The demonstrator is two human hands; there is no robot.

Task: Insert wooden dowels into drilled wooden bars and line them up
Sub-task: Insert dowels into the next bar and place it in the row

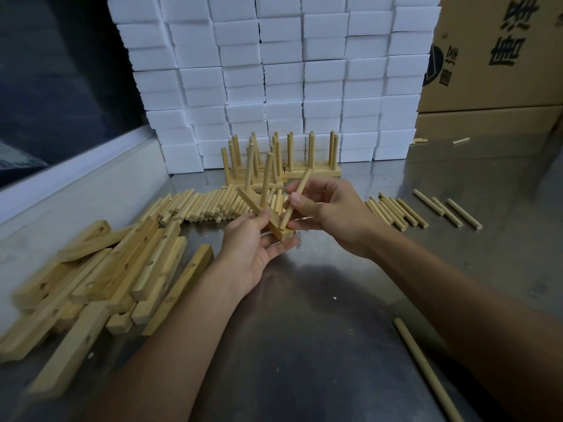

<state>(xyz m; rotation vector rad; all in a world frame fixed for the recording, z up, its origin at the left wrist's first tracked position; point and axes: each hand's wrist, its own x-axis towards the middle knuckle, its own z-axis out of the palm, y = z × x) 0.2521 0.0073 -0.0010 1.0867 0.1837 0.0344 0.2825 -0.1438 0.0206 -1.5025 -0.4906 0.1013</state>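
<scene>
Centrally, left hand (253, 242) gripping drilled bar (268, 219), right hand (329, 211) pinching dowel (297, 197) at its hole

A small assembly workshop: steel worktable (350, 315), stacked white boxes (283, 71), printed cartons (493, 56), heaped drilled bars (100, 275)

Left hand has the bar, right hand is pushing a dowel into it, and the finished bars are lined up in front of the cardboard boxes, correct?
Not quite. In the head view the finished bars stand before the white foam blocks, not the cardboard boxes. The left hand does hold the bar and the right hand the dowel.
</scene>
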